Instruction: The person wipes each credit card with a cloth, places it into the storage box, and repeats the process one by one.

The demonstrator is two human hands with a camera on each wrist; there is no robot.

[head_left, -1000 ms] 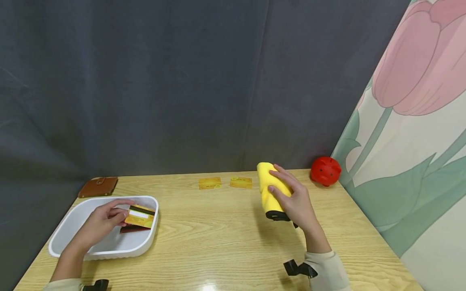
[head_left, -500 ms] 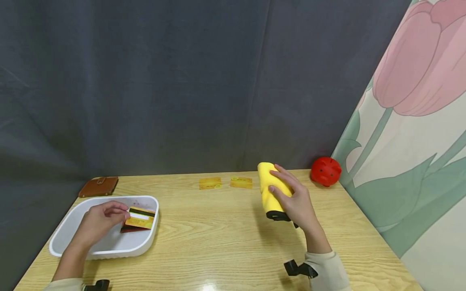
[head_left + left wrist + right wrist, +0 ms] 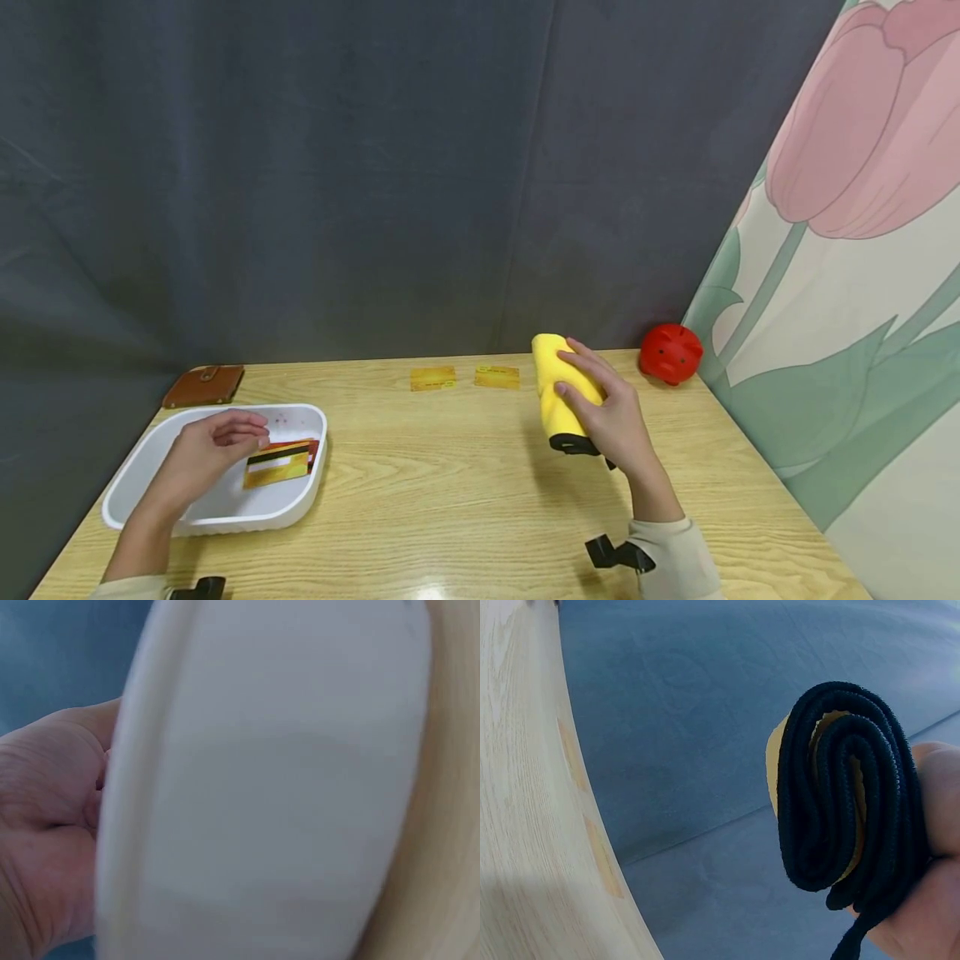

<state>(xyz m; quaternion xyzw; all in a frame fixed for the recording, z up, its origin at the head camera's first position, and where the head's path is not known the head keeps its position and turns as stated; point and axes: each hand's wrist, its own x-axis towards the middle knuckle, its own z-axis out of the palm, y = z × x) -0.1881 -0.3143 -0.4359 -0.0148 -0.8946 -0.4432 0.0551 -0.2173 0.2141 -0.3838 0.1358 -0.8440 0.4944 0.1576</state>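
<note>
My right hand [image 3: 613, 417] grips a rolled yellow cloth [image 3: 561, 396] above the right half of the table. Its black edge [image 3: 817, 795] faces the right wrist camera, folded in layers. On the left, my left hand [image 3: 210, 458] hangs over a white plastic basin [image 3: 318, 475], fingers loosely bent and holding nothing visible. Just beyond the thumb, a gold bank card [image 3: 276, 477] with a black stripe lies in the basin, over a red card [image 3: 313, 454]. In the left wrist view, the basin's wall hides the fingertips of the left hand [image 3: 52, 825].
A brown leather wallet [image 3: 204, 386] lies behind the basin. Two gold cards [image 3: 432, 378] lie flat near the table's back edge. A red piggy bank [image 3: 671, 354] stands at the back right. A dark curtain [image 3: 360, 183] hangs behind the table.
The left hand has let go of the gold bank card, which has dropped down and slightly left onto the basin's contents. The right hand and cloth have barely moved.
</note>
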